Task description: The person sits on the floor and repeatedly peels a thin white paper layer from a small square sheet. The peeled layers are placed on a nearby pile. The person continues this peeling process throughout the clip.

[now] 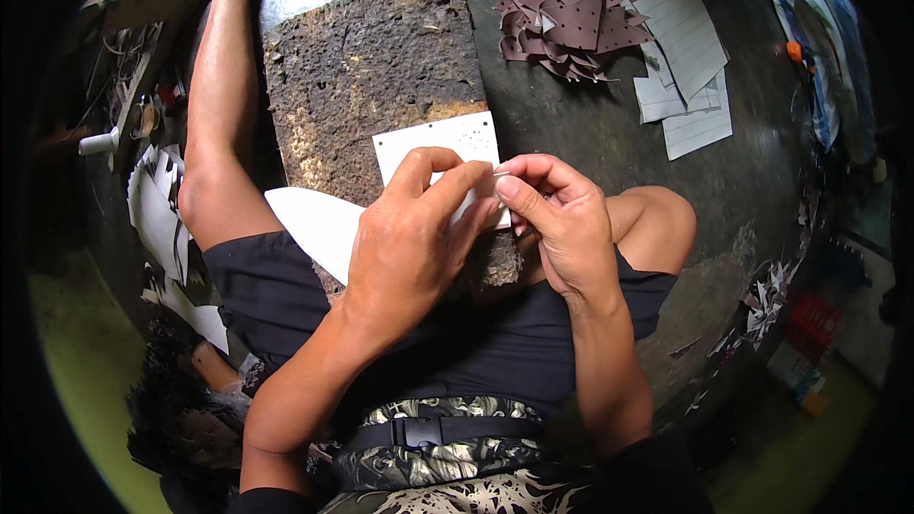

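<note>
card: we see a white card [447, 148] with small punched dots, lying on a rough brown cork-like block [367, 76]; its near edge runs under both hands.
card position: centre of view, just at 12 o'clock from the fingertips, touching them.
card long axis: roughly 9-to-3 o'clock, tilted slightly up toward 3.
left hand: our left hand [409, 247] comes in from 7 o'clock, index and thumb pinched narrow on the card's lower right corner.
right hand: our right hand [562, 224] comes in from 5 o'clock, fingers [509, 188] curled tight, tips meeting the left ones at that same corner.
small item: something thin and pale sits between the two sets of fingertips; too small for us to tell what it is.
nearer hand: both touch the card; the left covers more of it, the right only the corner.
white cut piece: a curved white piece [319, 224] lies at 9 o'clock from the left hand, on the lap edge, just beside the wrist.
brown pile: loose dotted brown pieces [571, 14] heaped at 1 o'clock, well apart from the hands.
lined sheets: pale lined sheets [690, 67] at 2 o'clock, overlapping, just beside the brown pile.
surface: dark floor [590, 124] carries the block and both piles.
containers: we see none; everything lies loose.
other person: a bare leg with a dark sock at 11 o'clock, beside the block.
</note>
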A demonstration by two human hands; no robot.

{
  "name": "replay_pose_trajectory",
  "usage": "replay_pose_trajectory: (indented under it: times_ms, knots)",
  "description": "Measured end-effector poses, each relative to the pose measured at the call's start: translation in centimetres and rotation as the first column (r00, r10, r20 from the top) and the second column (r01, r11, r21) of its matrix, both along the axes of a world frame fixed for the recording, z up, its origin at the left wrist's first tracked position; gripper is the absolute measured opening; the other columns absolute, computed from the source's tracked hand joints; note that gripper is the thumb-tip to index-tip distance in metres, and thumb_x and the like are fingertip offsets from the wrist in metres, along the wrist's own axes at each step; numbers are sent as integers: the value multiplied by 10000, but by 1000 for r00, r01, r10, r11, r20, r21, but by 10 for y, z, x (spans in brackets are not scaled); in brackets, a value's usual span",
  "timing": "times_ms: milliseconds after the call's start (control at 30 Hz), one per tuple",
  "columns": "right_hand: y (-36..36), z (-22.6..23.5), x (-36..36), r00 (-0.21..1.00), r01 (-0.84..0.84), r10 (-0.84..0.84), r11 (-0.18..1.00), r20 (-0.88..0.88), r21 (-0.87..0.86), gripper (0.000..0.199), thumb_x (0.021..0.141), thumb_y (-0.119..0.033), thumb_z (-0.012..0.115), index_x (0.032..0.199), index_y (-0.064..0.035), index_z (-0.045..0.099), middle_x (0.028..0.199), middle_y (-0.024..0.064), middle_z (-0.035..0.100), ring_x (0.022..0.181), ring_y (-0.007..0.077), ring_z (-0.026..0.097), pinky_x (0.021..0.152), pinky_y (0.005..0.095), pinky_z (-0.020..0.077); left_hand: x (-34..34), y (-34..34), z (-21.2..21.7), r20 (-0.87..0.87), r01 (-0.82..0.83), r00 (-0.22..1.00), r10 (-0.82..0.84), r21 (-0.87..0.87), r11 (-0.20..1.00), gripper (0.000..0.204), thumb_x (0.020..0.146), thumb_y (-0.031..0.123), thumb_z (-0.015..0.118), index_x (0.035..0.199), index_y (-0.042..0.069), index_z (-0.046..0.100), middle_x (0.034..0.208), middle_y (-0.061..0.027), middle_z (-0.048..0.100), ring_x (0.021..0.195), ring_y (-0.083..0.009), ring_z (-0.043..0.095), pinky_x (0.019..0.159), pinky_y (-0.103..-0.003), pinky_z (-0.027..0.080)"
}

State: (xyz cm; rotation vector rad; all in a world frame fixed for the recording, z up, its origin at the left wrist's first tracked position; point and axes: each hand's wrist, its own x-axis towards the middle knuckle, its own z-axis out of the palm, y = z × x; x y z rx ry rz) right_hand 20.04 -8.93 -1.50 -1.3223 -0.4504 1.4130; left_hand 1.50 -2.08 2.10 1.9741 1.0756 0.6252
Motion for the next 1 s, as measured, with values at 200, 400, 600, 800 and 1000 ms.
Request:
replay_pose_trajectory:
  times_ms: [200, 400, 600, 800, 1000]
  knots:
    - [2, -2, 2, 1000, 8, -7, 1000, -29, 27, 162, 1099, -153, 840, 1195, -23, 826, 952, -34, 759, 809, 15, 641, 714, 203, 528, 1, 0, -11, 0, 13, 1000, -14, 124, 992, 255, 986, 126, 891, 1236, 120, 844, 1080, -83, 746, 801, -274, 779, 681, -423, 627]
    - [10, 5, 0, 972, -22, 22, 1000, 236, -4, 218, 1132, -223, 811, 1096, -8, 810, 826, -48, 709, 712, 3, 613, 614, 200, 505, 1, 1, -16, -16, 51, 999, -49, 192, 980, 269, 980, 138, 898, 1243, 118, 847, 1062, -75, 740, 810, -254, 782, 673, -409, 624]
    - [15, 1, 1, 984, -22, 29, 999, 174, -42, 235, 1140, -232, 801, 1100, -1, 804, 814, -48, 708, 695, 2, 611, 614, 197, 525, 0, 1, -17, -58, 64, 997, -51, 253, 965, 271, 968, 149, 908, 1231, 119, 852, 1050, -60, 730, 822, -232, 761, 672, -393, 605]
    - [12, -6, 3, 986, -44, 53, 997, 161, -61, 245, 1154, -253, 784, 1123, -10, 795, 840, -51, 703, 728, -1, 606, 633, 197, 516, 0, 4, -18, -85, 90, 994, -65, 338, 937, 281, 946, 169, 924, 1217, 130, 860, 1027, -30, 722, 827, -214, 694, 683, -380, 573]
    - [11, -15, -2, 989, -31, 36, 999, 144, -36, 280, 1178, -276, 752, 1132, -1, 739, 862, -53, 650, 773, 17, 553, 684, 222, 497, 0, 7, -15, -138, 115, 988, -66, 383, 916, 284, 916, 181, 942, 1188, 144, 869, 1021, -13, 724, 815, -211, 652, 682, -375, 552]
